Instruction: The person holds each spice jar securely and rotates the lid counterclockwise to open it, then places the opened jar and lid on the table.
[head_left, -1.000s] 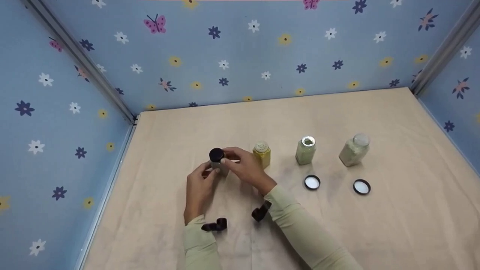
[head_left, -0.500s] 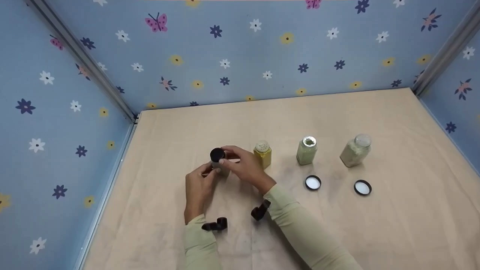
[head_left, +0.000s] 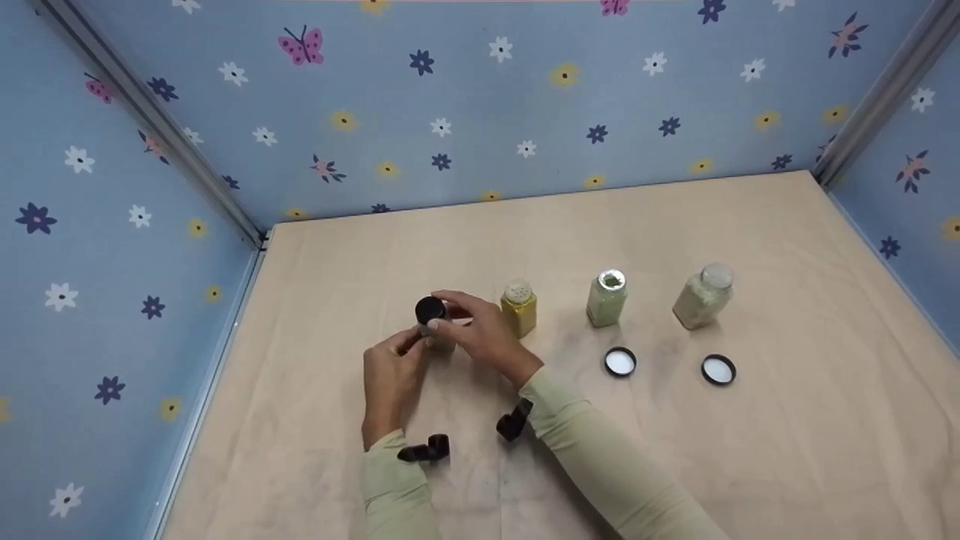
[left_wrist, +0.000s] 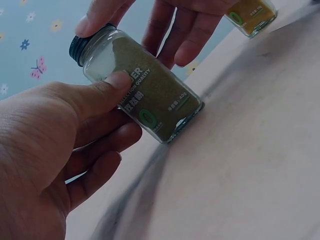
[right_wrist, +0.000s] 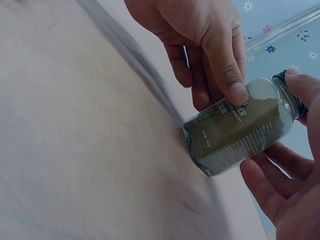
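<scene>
A square glass spice jar (left_wrist: 155,90) of brownish-green powder, with printed lettering, stands on the cloth-covered table. Its black screw cap (head_left: 430,310) sits on the neck. My left hand (head_left: 394,371) grips the jar's body between thumb and fingers, as the left wrist view shows. At the top, my right hand (head_left: 484,330) pinches the cap with thumb and forefinger; its other fingers (right_wrist: 267,185) extend beside the glass. Just right of that hand is a jar of yellow powder (head_left: 519,311) with a perforated shaker top and no cap.
Two more uncapped jars hold pale green contents: one with a silvery rim (head_left: 606,300), one farther right (head_left: 703,298). Two black caps lie with white insides upward, one nearer (head_left: 620,362) and one at right (head_left: 718,370). Flower-patterned walls (head_left: 480,97) bound the table.
The right thumb and forefinger have shifted slightly around the cap. The left hand keeps its grip on the jar. The whole view has drifted a little; the other jars stay put.
</scene>
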